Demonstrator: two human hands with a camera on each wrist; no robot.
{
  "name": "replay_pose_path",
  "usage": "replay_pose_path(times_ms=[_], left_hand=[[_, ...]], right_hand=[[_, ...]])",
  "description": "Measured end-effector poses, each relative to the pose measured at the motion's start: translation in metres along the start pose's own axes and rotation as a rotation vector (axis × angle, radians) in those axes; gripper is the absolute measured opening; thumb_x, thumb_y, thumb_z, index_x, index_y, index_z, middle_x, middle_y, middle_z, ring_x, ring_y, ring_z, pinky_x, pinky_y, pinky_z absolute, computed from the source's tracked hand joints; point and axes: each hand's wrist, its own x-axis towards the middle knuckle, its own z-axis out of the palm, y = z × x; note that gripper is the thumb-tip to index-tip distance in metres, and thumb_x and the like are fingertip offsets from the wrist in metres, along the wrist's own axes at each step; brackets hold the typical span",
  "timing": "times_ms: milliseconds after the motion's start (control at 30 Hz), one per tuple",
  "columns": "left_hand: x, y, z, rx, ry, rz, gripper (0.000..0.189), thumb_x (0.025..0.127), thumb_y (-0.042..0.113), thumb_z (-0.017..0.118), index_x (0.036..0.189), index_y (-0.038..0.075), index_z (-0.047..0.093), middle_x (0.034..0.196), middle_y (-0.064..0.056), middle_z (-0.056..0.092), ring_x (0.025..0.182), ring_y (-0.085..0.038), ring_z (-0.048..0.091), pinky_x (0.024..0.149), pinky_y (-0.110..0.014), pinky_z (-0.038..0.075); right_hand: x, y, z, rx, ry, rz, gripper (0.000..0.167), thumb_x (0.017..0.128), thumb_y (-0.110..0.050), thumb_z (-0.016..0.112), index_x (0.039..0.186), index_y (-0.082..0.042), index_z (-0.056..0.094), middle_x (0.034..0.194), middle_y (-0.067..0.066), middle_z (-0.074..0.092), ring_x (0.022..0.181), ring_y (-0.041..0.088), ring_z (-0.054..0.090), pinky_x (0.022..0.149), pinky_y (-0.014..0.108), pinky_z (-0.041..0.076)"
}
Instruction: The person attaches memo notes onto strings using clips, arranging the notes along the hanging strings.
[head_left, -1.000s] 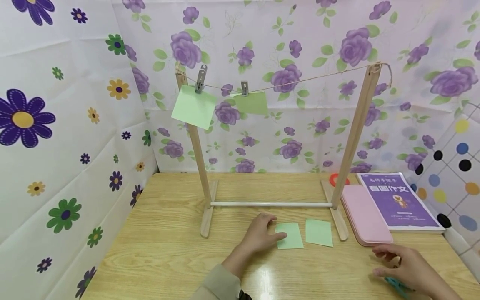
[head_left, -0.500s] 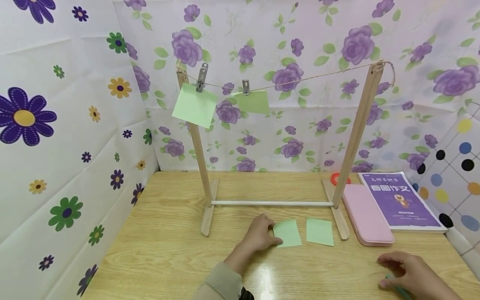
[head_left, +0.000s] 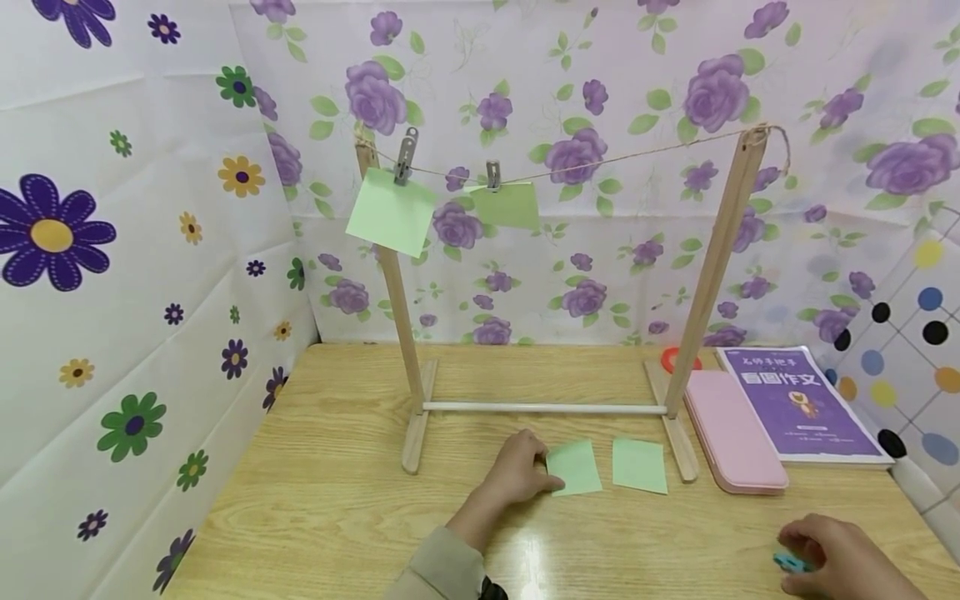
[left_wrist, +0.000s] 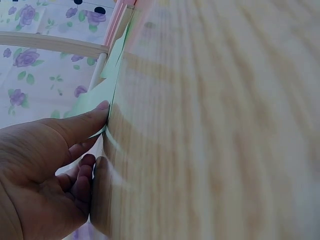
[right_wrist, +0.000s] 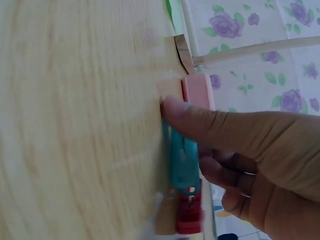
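My left hand [head_left: 517, 471] pinches the left edge of a green square of paper [head_left: 577, 468] low over the table, thumb in front and fingers behind. A second green square [head_left: 639, 465] lies flat just right of it. At the lower right, my right hand [head_left: 832, 554] holds a teal clip [right_wrist: 184, 160] between thumb and fingers, close to the tabletop. A red clip [right_wrist: 190, 217] shows beside the teal one in the right wrist view. Two more green papers, one at the left [head_left: 392, 212] and one beside it [head_left: 506, 206], hang from a string by metal clips.
A wooden stand [head_left: 712, 267] with a white crossbar [head_left: 543, 408] holds the string [head_left: 615, 157] above the table [head_left: 315, 500]. At the right lie a pink case [head_left: 733, 429], a purple book [head_left: 802, 404] and a red ring [head_left: 680, 360]. Floral cloth hangs behind.
My left hand has taken hold of the paper's edge, and the paper has shifted slightly left and tilted. My right hand has moved right and closed on the teal clip.
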Motion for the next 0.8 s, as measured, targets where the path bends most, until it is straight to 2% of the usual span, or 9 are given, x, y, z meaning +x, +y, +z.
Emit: replay_pose_path(times_ms=[133,200,267,367,433,533,600,700,800], left_hand=[[-0.001,0.001,-0.001,-0.003,-0.001,0.0,0.032,0.076,0.025,0.092,0.091,0.003,0.073,0.09,0.004,0.053,0.079,-0.009,0.043,0.069,-0.021,0.041],[-0.001,0.001,-0.001,-0.001,-0.002,-0.004,0.032,0.076,0.026,0.092,0.09,0.004,0.073,0.09,0.004,0.053,0.079,-0.009,0.043,0.069,-0.021,0.041],[-0.002,0.001,-0.001,0.0,-0.001,-0.003,0.033,0.076,0.026,0.092,0.092,0.003,0.073,0.091,0.004,0.054,0.08,-0.009,0.044,0.07,-0.021,0.042],[-0.001,0.002,-0.001,0.002,-0.004,-0.005,0.036,0.077,0.026,0.091,0.096,0.002,0.074,0.092,0.004,0.054,0.081,-0.009,0.045,0.071,-0.021,0.043],[0.0,0.002,-0.001,0.007,-0.002,0.001,0.036,0.078,0.027,0.091,0.097,0.001,0.074,0.092,0.004,0.054,0.081,-0.009,0.045,0.072,-0.021,0.043],[0.0,0.002,-0.001,0.013,-0.004,0.004,0.036,0.078,0.027,0.09,0.097,0.001,0.074,0.092,0.004,0.053,0.081,-0.009,0.045,0.072,-0.021,0.044],[0.0,0.002,-0.001,0.016,-0.005,0.01,0.036,0.077,0.027,0.091,0.096,0.001,0.074,0.091,0.003,0.054,0.081,-0.009,0.046,0.071,-0.021,0.044],[-0.001,0.002,-0.002,0.012,-0.007,0.005,0.035,0.077,0.026,0.091,0.096,0.002,0.075,0.091,0.003,0.054,0.081,-0.009,0.045,0.072,-0.021,0.044],[-0.002,0.002,-0.003,0.006,-0.003,0.004,0.035,0.076,0.026,0.092,0.096,0.002,0.075,0.091,0.003,0.055,0.081,-0.009,0.046,0.073,-0.021,0.044]], right_hand=[[-0.004,0.0,0.0,-0.049,0.011,-0.029,0.028,0.077,-0.025,0.089,0.093,-0.008,0.073,0.084,-0.003,0.065,0.074,0.016,0.055,0.064,0.03,0.054],[-0.005,-0.004,0.001,-0.054,0.025,-0.061,0.023,0.079,-0.025,0.087,0.091,-0.01,0.074,0.083,-0.005,0.065,0.072,0.013,0.053,0.063,0.027,0.052],[-0.005,-0.011,0.002,-0.039,0.035,-0.104,0.025,0.081,-0.03,0.085,0.095,-0.012,0.074,0.085,-0.005,0.065,0.071,0.01,0.05,0.06,0.024,0.048],[-0.003,-0.021,0.004,-0.012,0.051,-0.158,0.039,0.08,-0.041,0.084,0.104,-0.012,0.073,0.092,-0.005,0.065,0.073,0.008,0.049,0.06,0.024,0.046],[-0.001,-0.025,0.002,-0.003,0.051,-0.172,0.05,0.077,-0.045,0.085,0.111,-0.011,0.072,0.101,-0.002,0.066,0.079,0.009,0.052,0.065,0.026,0.049],[0.0,-0.023,-0.001,-0.019,0.021,-0.159,0.057,0.075,-0.042,0.088,0.117,-0.008,0.069,0.111,0.002,0.066,0.09,0.015,0.057,0.074,0.035,0.056],[0.0,-0.018,-0.003,-0.025,-0.01,-0.184,0.053,0.077,-0.035,0.088,0.116,-0.005,0.069,0.11,0.003,0.066,0.089,0.014,0.056,0.073,0.034,0.056],[0.002,-0.011,-0.002,-0.008,-0.045,-0.237,0.041,0.083,-0.029,0.085,0.112,-0.004,0.07,0.099,0.001,0.063,0.078,0.006,0.051,0.063,0.026,0.05],[0.004,-0.009,0.0,0.017,-0.059,-0.242,0.046,0.084,-0.033,0.083,0.117,-0.003,0.069,0.097,-0.001,0.062,0.075,0.003,0.047,0.06,0.022,0.046]])
